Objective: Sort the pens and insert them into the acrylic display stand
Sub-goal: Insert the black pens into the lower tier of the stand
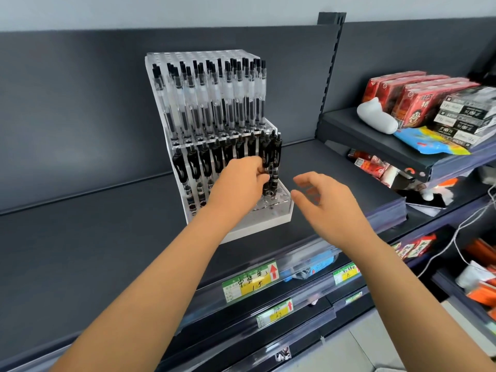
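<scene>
Bare forearms reach up toward the acrylic display stand (268, 222). The left hand (239, 181) has its fingers curled round a black pen (267, 157) at the right end of the stand's middle tier, the pen upright with its tip low over the front tier. The right hand (330, 202) hovers just right of the stand, fingers spread and loosely bent, holding nothing.

Glossy clear plastic on a white base, the stand steps down in three tiers drilled with round holes; its top tier holds crowded clear-barrelled pens (209, 98) with black caps, standing upright; its middle tier holds a row of black rubber-gripped pens (204, 162); its low front tier shows open holes.

Under the stand lies a matte dark grey shelf (80, 224), with a broad bare stretch to the stand's left; below the stand, along the shelf's front edge, runs a clear strip holding a green-and-yellow price label (249, 284).

Right of the stand and higher, a neighbouring shelf carries red cartons (418, 95) and a smooth white lump (375, 116).
</scene>
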A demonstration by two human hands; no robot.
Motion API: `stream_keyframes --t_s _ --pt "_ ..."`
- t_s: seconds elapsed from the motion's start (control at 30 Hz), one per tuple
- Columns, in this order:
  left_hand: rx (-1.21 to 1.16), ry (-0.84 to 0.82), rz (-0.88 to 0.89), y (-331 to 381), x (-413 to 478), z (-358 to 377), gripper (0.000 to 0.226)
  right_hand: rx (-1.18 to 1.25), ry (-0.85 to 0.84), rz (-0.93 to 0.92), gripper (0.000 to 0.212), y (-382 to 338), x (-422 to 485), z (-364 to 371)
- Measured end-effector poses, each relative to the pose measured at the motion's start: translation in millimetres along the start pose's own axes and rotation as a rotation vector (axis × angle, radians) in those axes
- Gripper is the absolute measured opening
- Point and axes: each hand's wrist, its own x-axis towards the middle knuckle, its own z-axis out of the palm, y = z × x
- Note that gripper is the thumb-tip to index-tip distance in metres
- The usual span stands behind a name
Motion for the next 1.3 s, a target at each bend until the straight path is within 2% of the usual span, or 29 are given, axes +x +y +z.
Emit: stream_keyframes --t_s 0.13,0.23,0.4,0.53,0.7,0.9,1.03,1.13,1.3 --pt "0.171 -0.015 -0.048 6.5 0.2 1.4 0.02 -0.18 -0.119 -0.053 0.04 -4.5 -3.5 -3.8" --pt "0.215 -0.028 -0.085 8.8 -2.3 -1.9 0.021 -0.257 -0.179 -0.076 0.042 -8.4 -6.6 -6.8" --pt "0.42 -0.052 -0.03 15.9 -32.0 -22.8 0.029 -0.485 -0.269 -0.135 0.049 -25.0 -18.5 -17.1" --pt "0.588 0.038 -0.011 2.0 -90.1 -50.5 0.029 -0.386 -0.265 -0.328 0.054 -59.1 -29.8 -7.4" --pt "0.762 0.002 -0.201 -55.7 -167.8 -91.2 0.058 -0.201 -0.279 -0.532 0.055 -112.1 -39.5 54.9" --pt "0.835 -0.077 -0.501 -134.3 -269.6 -165.9 0.077 -0.255 -0.363 -0.716 0.06 -211.5 -77.7 132.7" --pt "0.823 -0.069 -0.621 -199.6 -335.8 -216.5 0.091 -0.301 -0.451 -0.722 0.053 -289.8 -113.6 191.3" --pt "0.842 -0.072 -0.643 -248.7 -376.1 -254.7 0.099 -0.289 -0.488 -0.69 0.048 -351.4 -139.1 232.9" --pt "0.739 0.002 -0.638 -315.7 -417.4 -307.1 0.087 -0.245 -0.497 -0.621 0.044 -435.0 -163.9 278.6"
